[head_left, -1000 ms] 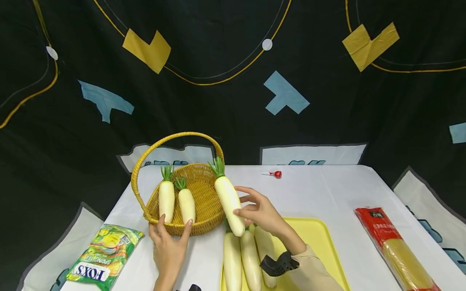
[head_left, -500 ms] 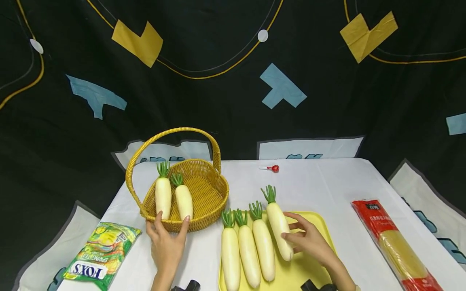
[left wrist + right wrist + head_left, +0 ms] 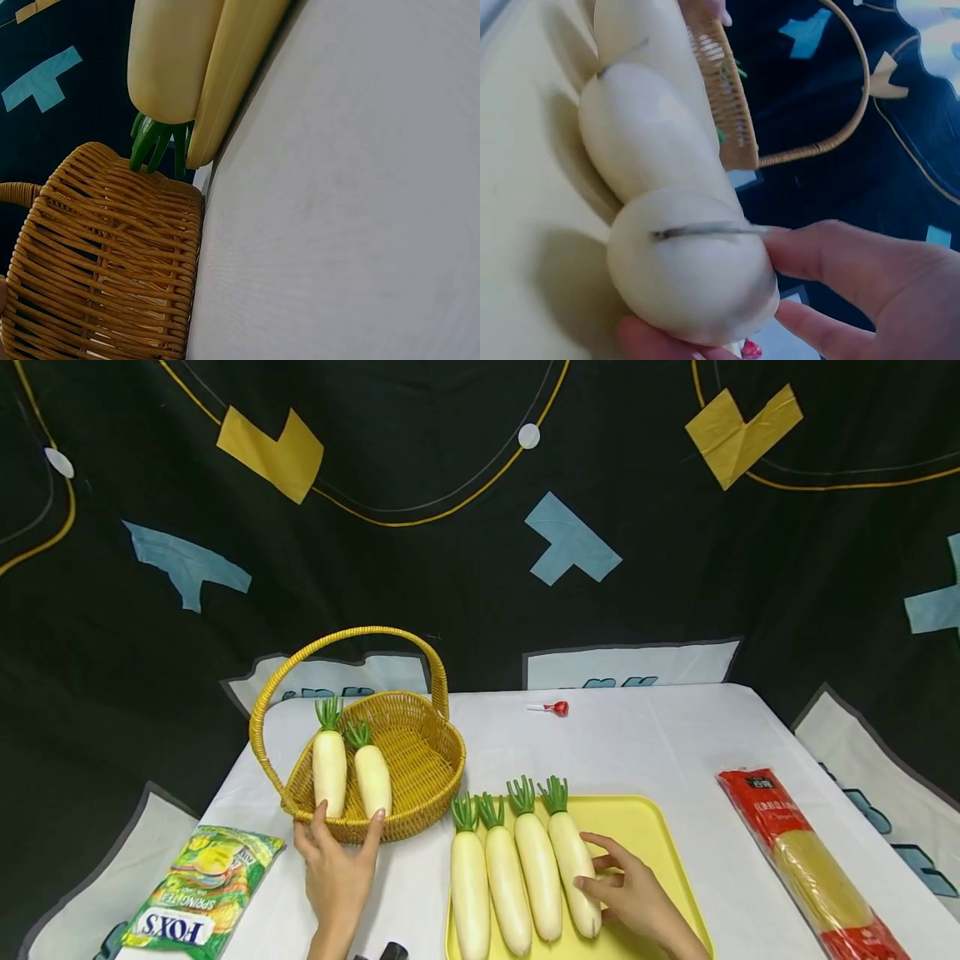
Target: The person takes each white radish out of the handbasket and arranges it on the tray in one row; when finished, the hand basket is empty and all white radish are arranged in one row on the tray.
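My left hand (image 3: 337, 872) grips the near rim of a yellow wicker basket (image 3: 423, 768), thumb and fingers at its edge. Two white radishes with green tops, one on the left (image 3: 329, 772) and a shorter one (image 3: 373, 781), lie inside it. At the right end of a row on the yellow tray (image 3: 654, 827), a white radish (image 3: 573, 872) is held by my right hand (image 3: 633, 889). The right wrist view shows thumb and fingers around the root end of that radish (image 3: 682, 277). Other radishes (image 3: 506, 881) lie beside it, side by side.
A green candy bag (image 3: 202, 889) lies left of the basket. On the right is a red and yellow packet of noodles (image 3: 813, 868). A red lollipop (image 3: 558, 708) lies towards the back of the white table (image 3: 615, 743). A dark curtain (image 3: 420, 577) hangs behind.
My right hand has carried the radish from beside the basket rightward and down onto the tray, at the right end of the row. My left hand stays on the basket rim.
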### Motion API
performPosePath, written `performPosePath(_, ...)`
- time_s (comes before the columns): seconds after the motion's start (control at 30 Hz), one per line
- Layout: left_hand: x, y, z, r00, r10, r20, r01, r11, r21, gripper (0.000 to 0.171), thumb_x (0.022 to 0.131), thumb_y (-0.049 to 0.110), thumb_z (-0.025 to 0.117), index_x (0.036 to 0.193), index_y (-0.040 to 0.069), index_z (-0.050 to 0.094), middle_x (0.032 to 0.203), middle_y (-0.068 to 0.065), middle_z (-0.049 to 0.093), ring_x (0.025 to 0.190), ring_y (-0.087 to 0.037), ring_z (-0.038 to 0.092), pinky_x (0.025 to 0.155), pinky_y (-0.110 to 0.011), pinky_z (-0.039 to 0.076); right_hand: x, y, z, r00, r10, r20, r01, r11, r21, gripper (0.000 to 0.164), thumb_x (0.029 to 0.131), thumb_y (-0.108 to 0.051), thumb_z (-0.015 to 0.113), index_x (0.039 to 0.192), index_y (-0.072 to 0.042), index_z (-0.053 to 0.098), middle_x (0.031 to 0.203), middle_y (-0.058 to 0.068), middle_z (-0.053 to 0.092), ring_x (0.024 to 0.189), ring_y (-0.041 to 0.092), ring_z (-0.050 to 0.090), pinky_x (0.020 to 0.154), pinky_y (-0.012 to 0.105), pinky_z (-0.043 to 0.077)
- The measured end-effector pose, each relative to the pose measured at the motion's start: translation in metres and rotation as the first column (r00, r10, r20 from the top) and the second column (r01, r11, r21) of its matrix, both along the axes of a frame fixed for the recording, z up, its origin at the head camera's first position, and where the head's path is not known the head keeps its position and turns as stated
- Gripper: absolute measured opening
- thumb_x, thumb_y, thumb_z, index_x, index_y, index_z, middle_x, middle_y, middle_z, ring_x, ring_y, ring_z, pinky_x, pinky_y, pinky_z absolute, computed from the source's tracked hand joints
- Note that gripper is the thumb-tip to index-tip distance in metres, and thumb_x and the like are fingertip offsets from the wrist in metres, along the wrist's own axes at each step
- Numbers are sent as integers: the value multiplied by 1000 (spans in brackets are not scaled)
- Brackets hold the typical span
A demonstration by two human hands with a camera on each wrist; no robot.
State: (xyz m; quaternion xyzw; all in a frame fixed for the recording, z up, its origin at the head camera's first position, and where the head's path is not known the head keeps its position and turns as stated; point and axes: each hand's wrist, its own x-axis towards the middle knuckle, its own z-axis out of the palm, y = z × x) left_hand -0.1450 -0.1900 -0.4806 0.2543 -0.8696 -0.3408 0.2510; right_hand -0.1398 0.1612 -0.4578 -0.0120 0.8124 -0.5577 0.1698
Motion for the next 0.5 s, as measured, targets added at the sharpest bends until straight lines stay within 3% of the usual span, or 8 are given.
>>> performPosePath(0.13, 0, -1, 0, 1000, 3, 6, -3, 1000, 0, 90, 76, 59, 60, 141, 10, 22, 143, -32, 10, 86, -57, 51, 55, -54, 44, 4, -8, 1, 996, 1, -89, 8, 995, 101, 62, 76, -36, 71, 131, -22, 46, 110, 16, 57, 71, 13, 59, 53, 26, 50)
performPosePath(0.3, 1, -1, 1, 1000, 2, 12, -2, 1000, 8, 89, 76, 60, 59, 141, 11, 22, 144, -30, 9, 87, -57, 51, 56, -55, 44, 7, -14, 4, 977, 39, -208, 22, 959, 284, 58, 74, -41, 71, 126, -23, 50, 99, 6, 62, 69, 8, 55, 55, 21, 43)
performPosePath(0.5, 1, 0, 1, 1000, 1, 23, -1, 1000, 11, 90, 76, 61, 58, 141, 11, 21, 144, -30, 9, 87, -56, 51, 55, -53, 44, 9, -14, 3, 974, 29, -226, 38, 958, 286, 57, 74, -41, 70, 125, -23, 51, 105, 5, 59, 82, 12, 59, 64, 25, 47)
